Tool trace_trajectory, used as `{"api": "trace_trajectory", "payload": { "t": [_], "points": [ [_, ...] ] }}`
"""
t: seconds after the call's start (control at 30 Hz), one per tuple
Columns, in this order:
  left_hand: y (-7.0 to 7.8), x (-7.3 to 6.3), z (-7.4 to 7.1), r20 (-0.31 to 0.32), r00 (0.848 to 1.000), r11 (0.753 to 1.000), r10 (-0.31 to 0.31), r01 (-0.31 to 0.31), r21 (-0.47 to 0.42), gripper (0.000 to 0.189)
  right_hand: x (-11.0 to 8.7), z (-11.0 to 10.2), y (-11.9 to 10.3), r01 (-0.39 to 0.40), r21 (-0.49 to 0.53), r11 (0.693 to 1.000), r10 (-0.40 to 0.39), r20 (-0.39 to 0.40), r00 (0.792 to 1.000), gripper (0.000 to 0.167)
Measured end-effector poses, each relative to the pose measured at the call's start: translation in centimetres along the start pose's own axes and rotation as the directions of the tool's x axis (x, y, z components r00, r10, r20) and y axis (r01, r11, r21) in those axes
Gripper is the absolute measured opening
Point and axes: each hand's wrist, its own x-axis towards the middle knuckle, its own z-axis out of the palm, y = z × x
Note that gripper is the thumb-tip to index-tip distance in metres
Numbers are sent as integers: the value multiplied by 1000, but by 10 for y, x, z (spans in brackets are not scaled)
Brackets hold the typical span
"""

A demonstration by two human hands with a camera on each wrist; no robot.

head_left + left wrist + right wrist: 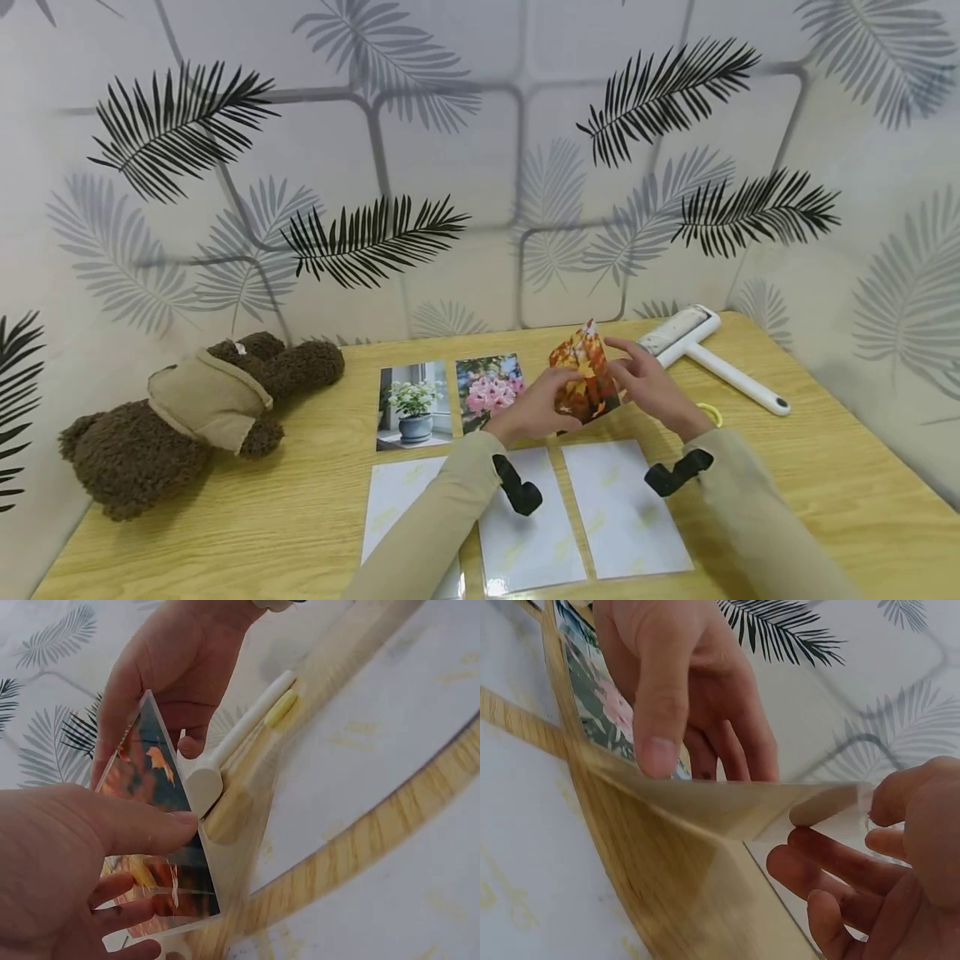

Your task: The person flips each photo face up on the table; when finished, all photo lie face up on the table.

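Observation:
A glossy photo of orange autumn leaves [588, 367] is held tilted above the table's back part, between both hands. My left hand [534, 410] pinches its left side; in the left wrist view the thumb lies across the picture [154, 769] with fingers beneath. On the far edge, my right hand [651, 385] grips the sheet between thumb and fingers, as the right wrist view shows the hand [885, 862] at the corner. There the sheet's pale back [727, 806] faces up. To the left lie a pink flower photo [483, 387] and a potted plant photo [414, 404].
White sheets [626, 508] with faint yellow marks lie in a row in front, partly under my forearms. A white-handled lint roller [738, 379] and a yellow ring [710, 414] are at the right. A brown teddy bear [142, 454] lies at the left. Behind stands a leaf-patterned wall [465, 167].

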Motion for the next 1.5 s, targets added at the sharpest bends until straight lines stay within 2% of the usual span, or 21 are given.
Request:
{"api": "trace_trajectory", "payload": {
  "t": [0.2,0.37,0.5,0.63,0.77,0.87,1.13,1.5],
  "points": [
    [-6,1,3,23,1000,993,-6,3,116,57,-1,-4,15,35,-51,998,-34,28,999,53],
    [-8,1,3,21,999,979,-30,26,202,52,1,-4,30,128,-86,988,-124,50,991,47],
    [-8,0,3,7,998,957,-56,52,285,52,1,-3,36,235,-104,966,-231,44,972,46],
    [-9,0,3,-3,997,927,-81,76,367,53,5,-1,39,260,-232,937,-262,23,965,41],
    [-11,0,3,-6,996,892,-87,81,444,55,9,2,42,202,-408,890,-198,53,979,42],
    [-12,-1,2,-8,996,875,-87,80,477,55,11,6,42,166,-483,860,-146,79,986,42],
    [-16,-1,-4,4,996,872,-93,80,483,56,20,12,37,98,-532,841,-61,86,994,41],
    [-20,2,-6,15,997,864,-80,62,500,53,24,14,34,84,-546,833,-51,75,996,42]
  ]
}}
